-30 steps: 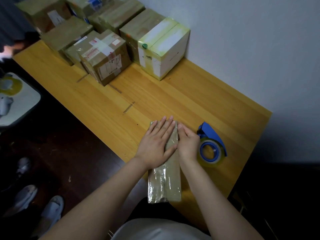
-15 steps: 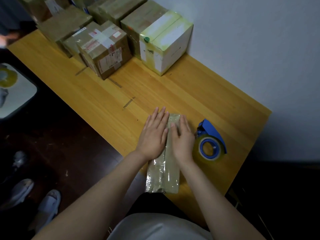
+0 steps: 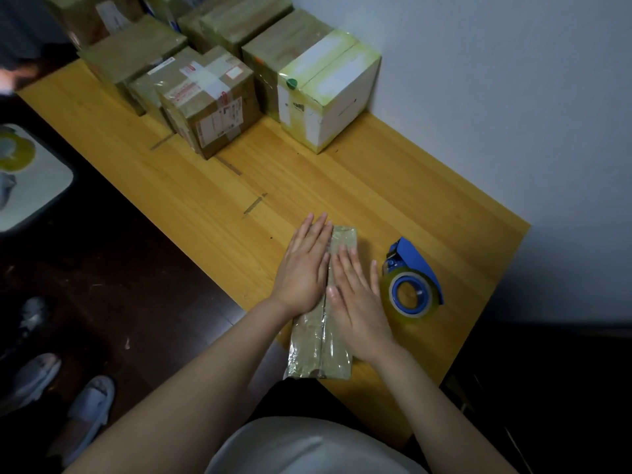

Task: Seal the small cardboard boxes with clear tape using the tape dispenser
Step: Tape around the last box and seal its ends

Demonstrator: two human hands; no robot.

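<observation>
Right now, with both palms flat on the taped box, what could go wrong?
1. The small box seems to overhang the table's near edge; pressure from the left hand or right hand toward that end could tip it off.
2. The clear tape looks wrinkled at the near end; smoothing may lock creases in.
3. The tape dispenser lies close beside the right hand; a sideways sweep could knock it.

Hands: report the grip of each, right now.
Left hand: grip open, fingers straight, pressing flat on the box.
Right hand: grip open, fingers straight, pressing flat on the same box.
</observation>
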